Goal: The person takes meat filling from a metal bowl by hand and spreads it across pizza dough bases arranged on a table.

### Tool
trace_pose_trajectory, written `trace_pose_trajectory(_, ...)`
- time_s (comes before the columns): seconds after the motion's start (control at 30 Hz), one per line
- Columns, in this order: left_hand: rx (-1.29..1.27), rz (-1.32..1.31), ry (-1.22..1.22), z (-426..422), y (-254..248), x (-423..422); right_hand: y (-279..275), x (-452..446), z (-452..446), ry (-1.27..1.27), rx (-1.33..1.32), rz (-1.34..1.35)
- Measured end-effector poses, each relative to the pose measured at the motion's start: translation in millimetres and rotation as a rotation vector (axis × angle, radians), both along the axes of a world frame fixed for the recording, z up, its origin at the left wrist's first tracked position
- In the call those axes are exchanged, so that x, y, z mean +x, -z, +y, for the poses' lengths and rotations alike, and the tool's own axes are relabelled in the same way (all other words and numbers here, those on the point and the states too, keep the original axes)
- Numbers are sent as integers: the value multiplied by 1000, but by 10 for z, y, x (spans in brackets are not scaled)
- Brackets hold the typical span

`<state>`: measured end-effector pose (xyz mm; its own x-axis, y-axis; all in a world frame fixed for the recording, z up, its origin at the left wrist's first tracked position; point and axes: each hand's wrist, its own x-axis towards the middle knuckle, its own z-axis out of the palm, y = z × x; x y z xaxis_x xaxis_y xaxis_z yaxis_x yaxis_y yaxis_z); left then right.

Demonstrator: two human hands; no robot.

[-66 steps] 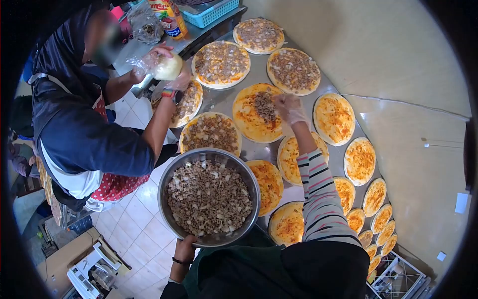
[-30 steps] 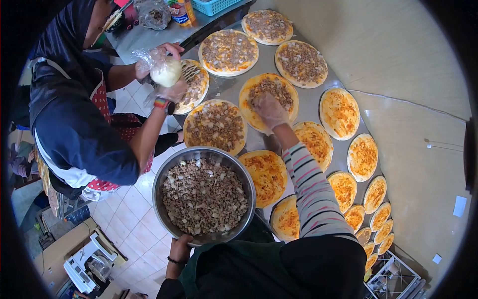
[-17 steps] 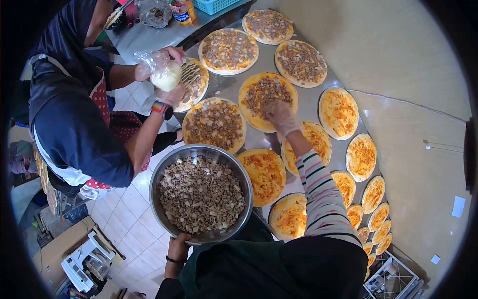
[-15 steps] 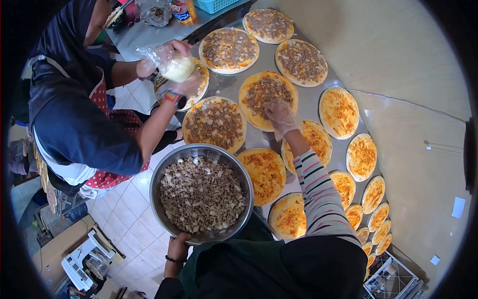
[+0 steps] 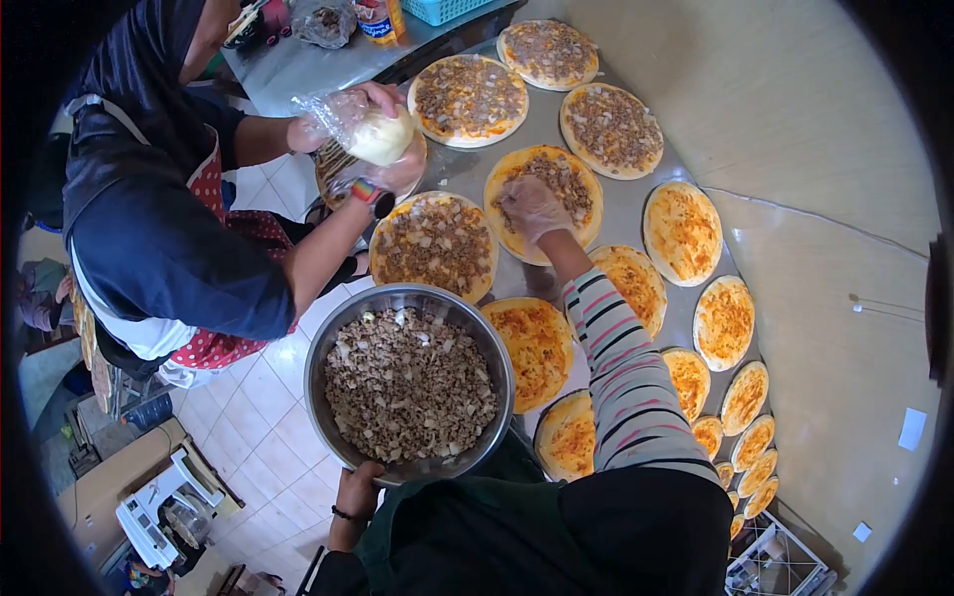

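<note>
My left hand grips the near rim of a steel bowl filled with crumbled brown meat and pale chunks. In a clear glove, my right hand rests with bent fingers on the left part of a meat-topped pizza. Whether anything is between those fingers is hidden. Left of it lies another meat-topped pizza. Sauce-covered pizza bases lie nearer me and to the right. A co-worker at the left holds a plastic bag of pale filling over a striped pizza.
The steel table carries several more topped pizzas at the back and bases along its right edge. A blue basket and a sauce pouch stand at the back. A white machine is at the lower left.
My right hand has moved from the pizza's right side to its left part, and meat that was in one heap is now spread out. The co-worker's bag has shifted, and pale stripes have appeared beneath it.
</note>
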<state>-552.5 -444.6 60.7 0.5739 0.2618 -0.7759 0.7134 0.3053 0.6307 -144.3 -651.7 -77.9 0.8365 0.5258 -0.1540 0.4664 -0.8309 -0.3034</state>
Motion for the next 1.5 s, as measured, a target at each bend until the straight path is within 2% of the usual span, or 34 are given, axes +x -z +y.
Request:
trace_pose_trajectory(0.03, -8, -10, -25, -20, -31, 42, 35, 19, -22, 0, -2, -4)
trace_pose_trajectory(0.1, -15, -22, -55, -36, -38, 62, 102, 62, -106, 136, 212, -200)
trace_pose_trajectory(0.2, 13, -4, -9, 26, -51, 23, -444, 189, -364, 203, 81, -85)
trace_pose_trajectory(0.23, 74, 35, 152, 67, -73, 19, -354, 223, -355, 204, 85, -81)
trace_pose_trajectory(0.27, 132, 69, 312, 87, -83, 35, -225, 316, -333, 139, -76, -154)
trace_pose_trajectory(0.3, 132, 67, 309, 48, -97, 69, -223, 360, -296, 72, -239, -229)
trace_pose_trajectory(0.33, 67, 29, 135, -21, -115, 117, -205, 334, -274, 69, -240, -232)
trace_pose_trajectory(0.37, 3, -9, -39, -57, -127, 156, -166, 267, -226, -49, -245, -316)
trace_pose_trajectory(0.4, 4, -10, -45, -54, -134, 172, -169, 202, -157, -168, -248, -397)
trace_pose_trajectory(0.43, 23, -7, 2, -48, -137, 180, -174, 167, -78, -173, -247, -398)
trace_pose_trajectory(0.5, 41, 3, 51, -50, -138, 172, -212, 85, 37, 255, 131, -135)
trace_pose_trajectory(0.53, 62, 16, 27, -55, -116, 169, -257, 66, 48, 254, 131, -132)
trace_pose_trajectory(0.6, 82, 36, -1, -58, -88, 168, -393, 32, 62, -69, -37, -337)
trace_pose_trajectory(0.63, 138, 26, 152, -40, -83, 202, -444, 39, 33, -76, -31, -328)
trace_pose_trajectory(0.67, 198, 28, 296, -7, -90, 222, -467, 56, -12, 89, 265, -151)
trace_pose_trajectory(0.7, 202, 84, 297, -27, -121, 261, -624, -28, 54, 249, 555, 58)
trace_pose_trajectory(0.73, 154, -21, 179, -73, -51, 253, -822, -176, 55, 177, 614, 308)
trace_pose_trajectory(0.77, -31, 129, -125, -126, -92, 374, -1184, -410, 72, 103, 663, 547)
trace_pose_trajectory(0.83, -25, 116, -123, -203, -128, 514, -1390, -908, 240, -326, 634, 595)
trace_pose_trajectory(0.9, -84, 86, -65, -267, -193, 702, -1443, -1321, 405, -550, 294, 431)
trace_pose_trajectory(1.03, -128, -14, -85, -366, -11, 729, -1239, -1847, 610, -701, 348, 144)
trace_pose_trajectory(1.1, -239, -69, -167, -365, 31, 748, -1119, -2002, 549, -872, 556, 249)
trace_pose_trajectory(1.13, -69, -44, 6, -347, -105, 800, -1159, -2018, 502, -851, 536, 234)
trace_pose_trajectory(1.2, -87, -31, -1, -349, -75, 786, -1264, -1985, 405, -784, 154, 509)
trace_pose_trajectory(1.23, -83, 1, -38, -352, -61, 764, -1327, -1923, 382, -758, 142, 502)
trace_pose_trajectory(1.3, -110, 4, -67, -350, -37, 746, -1431, -1769, 376, -528, 285, 586)
trace_pose_trajectory(1.33, -125, 22, -119, -361, -22, 738, -1327, -1753, 367, -520, 277, 577)
trace_pose_trajectory(1.4, -114, 5, -73, -358, -14, 724, -1136, -1740, 367, -637, 548, 688)
trace_pose_trajectory(1.43, -95, -11, -38, -339, -12, 730, -1142, -1667, 336, -633, 549, 679)
trace_pose_trajectory(1.5, -124, -9, -74, -323, 7, 712, -1283, -1410, 173, -384, 687, 1062)
